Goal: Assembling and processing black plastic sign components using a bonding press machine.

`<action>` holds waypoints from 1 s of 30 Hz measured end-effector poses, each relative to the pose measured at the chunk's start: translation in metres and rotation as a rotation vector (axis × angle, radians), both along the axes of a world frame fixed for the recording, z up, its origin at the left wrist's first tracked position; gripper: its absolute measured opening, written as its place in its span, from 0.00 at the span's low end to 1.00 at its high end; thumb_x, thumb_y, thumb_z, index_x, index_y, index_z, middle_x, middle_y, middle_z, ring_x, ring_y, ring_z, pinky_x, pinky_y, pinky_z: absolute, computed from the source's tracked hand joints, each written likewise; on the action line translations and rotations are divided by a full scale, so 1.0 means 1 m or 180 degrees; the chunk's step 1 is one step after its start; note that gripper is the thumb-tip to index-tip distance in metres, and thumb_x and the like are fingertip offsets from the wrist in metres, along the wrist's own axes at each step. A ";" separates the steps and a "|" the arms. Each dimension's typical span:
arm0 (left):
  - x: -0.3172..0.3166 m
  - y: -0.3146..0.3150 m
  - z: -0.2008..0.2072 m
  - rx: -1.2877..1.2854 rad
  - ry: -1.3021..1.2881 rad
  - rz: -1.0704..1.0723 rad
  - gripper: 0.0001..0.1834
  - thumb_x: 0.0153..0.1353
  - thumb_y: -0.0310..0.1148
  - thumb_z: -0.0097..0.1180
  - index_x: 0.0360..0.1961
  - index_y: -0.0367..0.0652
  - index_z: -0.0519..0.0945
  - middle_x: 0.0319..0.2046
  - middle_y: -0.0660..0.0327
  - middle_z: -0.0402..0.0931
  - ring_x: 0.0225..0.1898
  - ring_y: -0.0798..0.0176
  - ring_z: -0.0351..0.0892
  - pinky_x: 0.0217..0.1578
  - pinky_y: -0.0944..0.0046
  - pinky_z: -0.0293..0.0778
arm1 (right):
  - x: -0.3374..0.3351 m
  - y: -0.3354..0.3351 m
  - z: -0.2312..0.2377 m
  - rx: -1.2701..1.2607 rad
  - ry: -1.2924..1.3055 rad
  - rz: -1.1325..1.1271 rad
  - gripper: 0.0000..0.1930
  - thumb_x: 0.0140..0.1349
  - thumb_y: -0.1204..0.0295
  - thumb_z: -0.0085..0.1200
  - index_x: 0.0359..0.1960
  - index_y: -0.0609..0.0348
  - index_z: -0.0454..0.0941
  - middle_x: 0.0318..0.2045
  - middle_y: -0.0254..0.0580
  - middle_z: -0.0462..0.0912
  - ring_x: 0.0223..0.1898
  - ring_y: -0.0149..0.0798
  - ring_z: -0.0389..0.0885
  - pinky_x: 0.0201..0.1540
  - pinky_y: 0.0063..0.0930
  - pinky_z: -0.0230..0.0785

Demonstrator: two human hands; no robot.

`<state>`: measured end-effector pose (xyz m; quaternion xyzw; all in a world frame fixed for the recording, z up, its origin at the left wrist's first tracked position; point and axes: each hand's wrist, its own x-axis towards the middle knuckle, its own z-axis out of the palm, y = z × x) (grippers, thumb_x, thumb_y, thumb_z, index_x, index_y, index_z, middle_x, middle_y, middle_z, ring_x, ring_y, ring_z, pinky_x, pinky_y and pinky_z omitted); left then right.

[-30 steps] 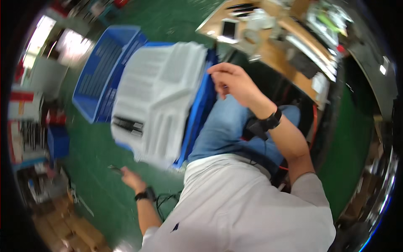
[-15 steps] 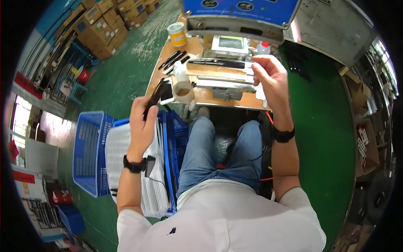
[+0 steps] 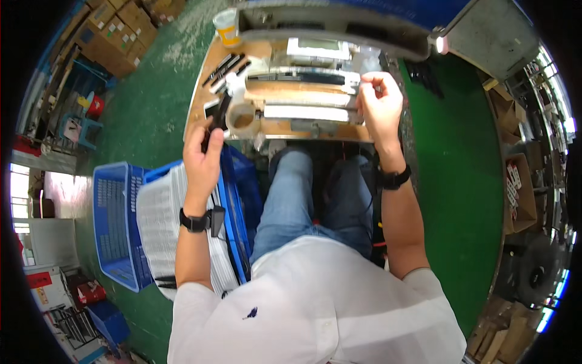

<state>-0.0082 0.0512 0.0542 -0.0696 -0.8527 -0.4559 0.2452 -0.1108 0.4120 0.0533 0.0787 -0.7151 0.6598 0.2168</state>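
Observation:
My left hand [image 3: 203, 155] is closed around a long, slim dark part [image 3: 222, 112], which points up from the fingers beside a tape roll [image 3: 243, 119] at the table's near left. My right hand [image 3: 382, 109] is curled with thumb and fingers pinched at the right end of a bench fixture [image 3: 309, 113]; anything between its fingertips is too small or blurred to name. A similar long black part [image 3: 297, 78] lies across the fixture, left of the right fingertips. Several more slim black parts [image 3: 225, 70] rest at the table's left.
A grey and blue machine head [image 3: 333, 23] overhangs the table's far side. A white and yellow tub [image 3: 227, 27] stands at the far left corner. Beside my left leg are a blue crate [image 3: 121, 224] and a stack of white sheets [image 3: 163, 212]. Cardboard boxes [image 3: 115, 36] are piled far left.
The whole view has shifted, so the table sits higher and further left in the picture. My left hand still grips the dark part and is nearer the tape roll. My right fingers are more curled.

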 end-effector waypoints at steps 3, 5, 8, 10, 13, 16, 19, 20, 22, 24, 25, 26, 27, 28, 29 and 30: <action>0.005 -0.012 -0.014 0.0557 -0.0361 -0.0031 0.18 0.76 0.38 0.63 0.55 0.31 0.82 0.40 0.63 0.77 0.41 0.69 0.74 0.43 0.69 0.72 | 0.000 -0.004 -0.001 -0.0190 0.0074 0.0032 0.04 0.71 0.80 0.57 0.44 0.63 0.80 0.26 0.32 0.81 0.21 0.23 0.76 0.24 0.19 0.68; 0.008 -0.017 -0.022 0.0564 -0.0391 -0.0099 0.20 0.76 0.38 0.64 0.56 0.31 0.82 0.37 0.65 0.77 0.39 0.71 0.73 0.42 0.71 0.71 | 0.000 -0.005 -0.004 -0.0142 0.0139 -0.0024 0.03 0.71 0.80 0.57 0.43 0.63 0.81 0.26 0.32 0.81 0.21 0.22 0.76 0.23 0.19 0.68; 0.013 -0.020 -0.030 0.0642 -0.0577 -0.0146 0.20 0.75 0.38 0.64 0.56 0.31 0.82 0.38 0.66 0.76 0.39 0.72 0.73 0.42 0.71 0.70 | 0.005 0.000 -0.003 -0.0136 0.0142 0.0071 0.03 0.71 0.80 0.58 0.43 0.63 0.81 0.24 0.32 0.81 0.20 0.22 0.76 0.22 0.19 0.67; 0.013 -0.020 -0.032 0.0679 -0.0551 -0.0205 0.19 0.75 0.38 0.64 0.57 0.32 0.83 0.38 0.66 0.76 0.39 0.73 0.72 0.42 0.71 0.70 | 0.005 0.007 0.005 0.0021 -0.0728 0.0118 0.23 0.66 0.69 0.67 0.60 0.59 0.73 0.49 0.50 0.76 0.43 0.35 0.78 0.39 0.27 0.77; 0.012 -0.017 -0.034 0.0802 -0.0478 -0.0283 0.19 0.76 0.39 0.64 0.56 0.33 0.83 0.39 0.67 0.75 0.40 0.73 0.72 0.43 0.72 0.69 | 0.011 0.014 0.015 0.0196 -0.1276 0.0112 0.35 0.65 0.62 0.72 0.70 0.54 0.68 0.62 0.59 0.72 0.56 0.42 0.80 0.49 0.31 0.82; 0.007 -0.015 -0.034 0.0833 -0.0405 -0.0343 0.19 0.75 0.40 0.64 0.56 0.34 0.84 0.41 0.66 0.75 0.41 0.72 0.73 0.44 0.71 0.69 | 0.008 0.009 0.019 0.0342 -0.1464 0.0199 0.38 0.66 0.60 0.72 0.74 0.51 0.65 0.64 0.59 0.70 0.57 0.43 0.80 0.52 0.31 0.83; 0.010 -0.016 -0.036 0.0691 -0.0363 -0.0237 0.20 0.75 0.41 0.64 0.56 0.34 0.84 0.42 0.65 0.75 0.42 0.70 0.73 0.45 0.70 0.69 | 0.003 -0.015 0.003 -0.0074 0.0239 -0.0291 0.03 0.71 0.80 0.58 0.43 0.63 0.82 0.25 0.32 0.82 0.21 0.22 0.76 0.22 0.18 0.67; 0.010 -0.016 -0.035 0.0543 -0.0385 -0.0150 0.20 0.75 0.41 0.65 0.56 0.34 0.84 0.42 0.64 0.76 0.42 0.69 0.73 0.45 0.70 0.70 | 0.003 -0.015 0.001 -0.0057 0.0448 -0.0269 0.03 0.71 0.80 0.58 0.43 0.63 0.82 0.25 0.32 0.82 0.21 0.22 0.76 0.22 0.18 0.67; 0.010 -0.013 -0.034 0.0406 -0.0327 -0.0019 0.21 0.74 0.42 0.65 0.56 0.34 0.84 0.42 0.63 0.76 0.42 0.68 0.73 0.46 0.69 0.70 | 0.005 -0.016 -0.003 -0.0176 0.0223 -0.0447 0.03 0.71 0.80 0.59 0.43 0.64 0.81 0.25 0.32 0.82 0.21 0.22 0.77 0.23 0.17 0.68; 0.011 -0.008 -0.032 0.0431 -0.0284 0.0011 0.21 0.74 0.42 0.65 0.56 0.34 0.84 0.42 0.62 0.76 0.42 0.66 0.73 0.46 0.68 0.70 | 0.008 -0.014 -0.005 -0.0130 0.0296 -0.0316 0.03 0.71 0.80 0.59 0.43 0.64 0.81 0.25 0.31 0.82 0.21 0.22 0.77 0.24 0.17 0.69; 0.012 -0.005 -0.031 0.0466 -0.0336 0.0021 0.21 0.74 0.42 0.65 0.56 0.34 0.84 0.42 0.62 0.76 0.42 0.65 0.73 0.47 0.67 0.70 | 0.010 -0.012 -0.005 -0.0133 0.0282 -0.0304 0.03 0.71 0.80 0.59 0.44 0.64 0.81 0.25 0.31 0.82 0.22 0.22 0.77 0.24 0.17 0.69; 0.013 -0.002 -0.029 0.0433 -0.0226 0.0050 0.21 0.74 0.42 0.65 0.56 0.34 0.84 0.42 0.62 0.76 0.42 0.65 0.73 0.47 0.67 0.70 | 0.012 -0.011 -0.004 -0.0137 0.0267 -0.0240 0.03 0.71 0.80 0.59 0.44 0.63 0.81 0.25 0.31 0.82 0.22 0.22 0.77 0.24 0.17 0.69; 0.014 0.001 -0.027 0.0407 -0.0232 0.0077 0.21 0.74 0.42 0.65 0.56 0.34 0.84 0.42 0.62 0.76 0.42 0.65 0.73 0.47 0.67 0.70 | 0.013 -0.010 -0.003 -0.0154 0.0293 -0.0272 0.03 0.71 0.80 0.59 0.44 0.63 0.81 0.25 0.31 0.82 0.22 0.22 0.77 0.24 0.17 0.69; 0.015 0.003 -0.025 0.0375 -0.0240 0.0096 0.21 0.74 0.42 0.65 0.56 0.33 0.84 0.42 0.62 0.76 0.42 0.66 0.73 0.47 0.67 0.70 | 0.015 -0.010 -0.001 -0.0107 0.0210 -0.0171 0.04 0.71 0.80 0.60 0.44 0.64 0.81 0.27 0.32 0.82 0.23 0.22 0.78 0.24 0.17 0.70; 0.016 0.004 -0.023 0.0381 -0.0295 0.0113 0.21 0.74 0.42 0.65 0.56 0.33 0.84 0.41 0.61 0.76 0.42 0.66 0.73 0.47 0.67 0.70 | 0.015 -0.009 0.001 -0.0062 0.0128 -0.0079 0.04 0.71 0.80 0.60 0.45 0.64 0.81 0.28 0.33 0.83 0.25 0.22 0.79 0.25 0.18 0.70; 0.017 0.004 -0.021 0.0319 -0.0212 0.0108 0.21 0.74 0.42 0.65 0.56 0.33 0.84 0.41 0.61 0.76 0.42 0.66 0.73 0.47 0.67 0.70 | 0.016 -0.008 0.003 -0.0045 0.0014 -0.0034 0.04 0.71 0.80 0.60 0.45 0.64 0.81 0.30 0.34 0.83 0.26 0.22 0.80 0.25 0.18 0.71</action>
